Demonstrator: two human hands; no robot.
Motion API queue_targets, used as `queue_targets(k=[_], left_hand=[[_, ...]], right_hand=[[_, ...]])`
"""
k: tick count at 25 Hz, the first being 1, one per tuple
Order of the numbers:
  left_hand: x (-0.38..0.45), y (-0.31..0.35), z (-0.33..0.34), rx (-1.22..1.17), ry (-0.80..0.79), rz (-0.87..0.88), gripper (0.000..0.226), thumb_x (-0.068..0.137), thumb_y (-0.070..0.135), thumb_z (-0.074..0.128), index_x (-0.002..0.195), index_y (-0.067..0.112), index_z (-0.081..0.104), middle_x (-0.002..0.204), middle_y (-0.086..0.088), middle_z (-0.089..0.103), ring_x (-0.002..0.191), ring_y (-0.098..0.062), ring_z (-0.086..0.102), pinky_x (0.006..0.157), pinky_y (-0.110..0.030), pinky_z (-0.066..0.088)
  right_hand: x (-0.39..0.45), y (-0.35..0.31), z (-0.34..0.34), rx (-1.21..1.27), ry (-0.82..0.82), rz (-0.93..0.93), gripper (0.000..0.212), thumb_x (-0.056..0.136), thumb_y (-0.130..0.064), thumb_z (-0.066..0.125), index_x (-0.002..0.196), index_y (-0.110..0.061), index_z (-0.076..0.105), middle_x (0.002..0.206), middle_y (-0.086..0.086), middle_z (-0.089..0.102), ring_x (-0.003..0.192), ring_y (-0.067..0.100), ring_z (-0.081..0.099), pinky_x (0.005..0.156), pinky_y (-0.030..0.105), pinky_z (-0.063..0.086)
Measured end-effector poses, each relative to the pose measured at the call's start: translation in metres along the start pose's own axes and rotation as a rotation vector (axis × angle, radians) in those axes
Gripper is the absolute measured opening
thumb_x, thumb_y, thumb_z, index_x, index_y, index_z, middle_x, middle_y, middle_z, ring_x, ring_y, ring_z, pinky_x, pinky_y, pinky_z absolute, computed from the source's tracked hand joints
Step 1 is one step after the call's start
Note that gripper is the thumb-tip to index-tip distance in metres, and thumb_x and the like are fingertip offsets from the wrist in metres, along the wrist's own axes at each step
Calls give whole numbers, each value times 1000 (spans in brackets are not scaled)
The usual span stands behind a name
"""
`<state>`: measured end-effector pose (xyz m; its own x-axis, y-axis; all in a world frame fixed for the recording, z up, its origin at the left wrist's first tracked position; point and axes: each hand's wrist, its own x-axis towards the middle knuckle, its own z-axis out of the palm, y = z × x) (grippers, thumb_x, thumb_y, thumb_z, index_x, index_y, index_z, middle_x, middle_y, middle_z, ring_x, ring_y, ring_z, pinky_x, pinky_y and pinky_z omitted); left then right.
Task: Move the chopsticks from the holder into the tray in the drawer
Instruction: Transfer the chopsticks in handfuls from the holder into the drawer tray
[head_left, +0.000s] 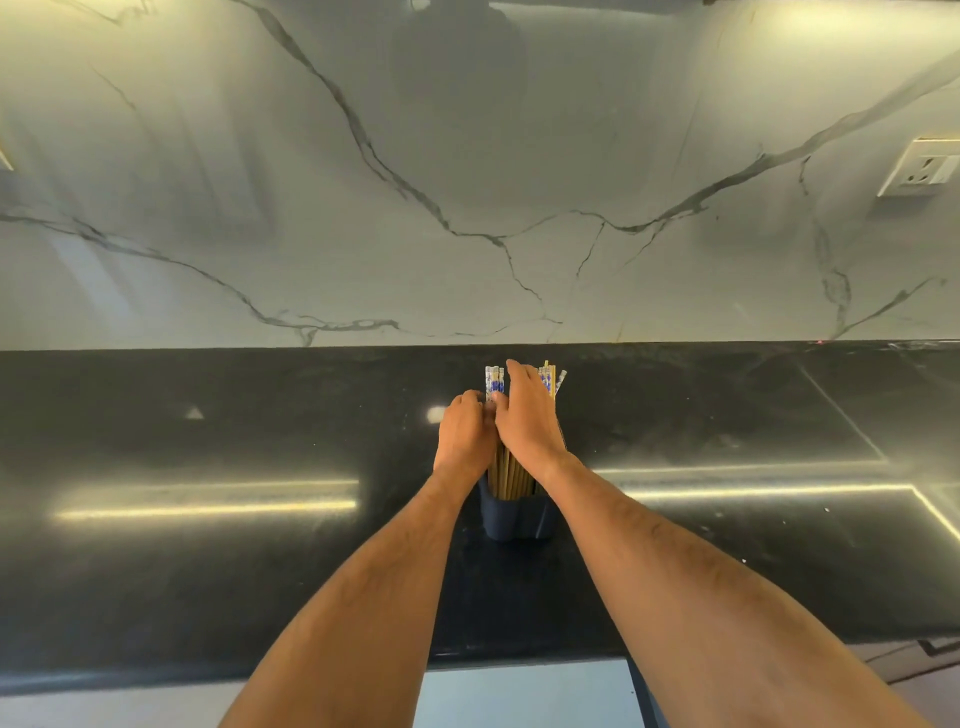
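A dark blue holder (511, 514) stands on the black countertop (208, 571), packed with several wooden chopsticks (494, 382) whose tops are patterned blue and white. Both my hands are at the bundle above the holder. My left hand (465, 434) curls its fingers around the left side of the chopsticks. My right hand (527, 415) wraps over the right side, fingers reaching up to the patterned tops. The hands hide the middle of the bundle. Only a pale strip of the drawer (524, 696) shows below the counter edge; its tray is not visible.
A grey-veined marble backsplash (467, 182) rises behind the counter. A white wall socket (917, 169) sits at the far right. Light strips reflect on the glossy countertop on both sides of the holder.
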<state>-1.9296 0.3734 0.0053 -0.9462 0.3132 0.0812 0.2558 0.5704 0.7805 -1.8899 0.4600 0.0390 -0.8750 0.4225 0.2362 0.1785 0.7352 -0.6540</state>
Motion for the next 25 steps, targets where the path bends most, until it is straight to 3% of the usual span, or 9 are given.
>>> queue_targets(k=[4,8,12,17,20,25], left_hand=[[8,1,4,-55,-49,-32,18,102,24,54,110,9,61,102,-4,65,89,-15,62,75,-27,53],[10,1,4,-61,-37,-61,10,99,16,58,106,9,61,94,0,62,84,-15,61,68,-23,51],[9,1,3,-78,-42,-48,16,99,16,60,111,6,62,92,4,60,78,-7,56,60,-13,41],[10,2,4,-107,-35,-58,19,97,13,62,115,6,61,102,-3,66,85,-10,58,64,-15,43],[10,3,4,-127,-32,-61,18,97,11,62,113,6,61,98,-1,63,83,-8,57,73,-23,52],[9,3,4,-145,-45,-71,25,95,7,63,121,7,61,108,-2,64,94,-8,56,76,-15,43]], right_hand=[[7,2,2,47,48,44,52,96,-12,65,144,-7,46,137,11,53,124,25,55,98,32,50],[3,5,4,63,99,64,52,94,-9,67,142,-6,48,133,10,52,119,23,57,88,23,46],[3,6,7,66,112,41,58,91,-5,70,144,-5,46,138,11,51,124,24,55,98,32,50],[9,7,5,37,83,29,64,90,-6,71,147,-6,42,144,12,47,130,27,52,102,36,50],[13,9,4,32,67,32,67,91,-6,71,150,-7,38,147,14,43,130,28,53,102,38,51],[19,10,5,31,40,56,65,91,-6,70,149,-8,40,141,14,49,127,27,54,101,37,51]])
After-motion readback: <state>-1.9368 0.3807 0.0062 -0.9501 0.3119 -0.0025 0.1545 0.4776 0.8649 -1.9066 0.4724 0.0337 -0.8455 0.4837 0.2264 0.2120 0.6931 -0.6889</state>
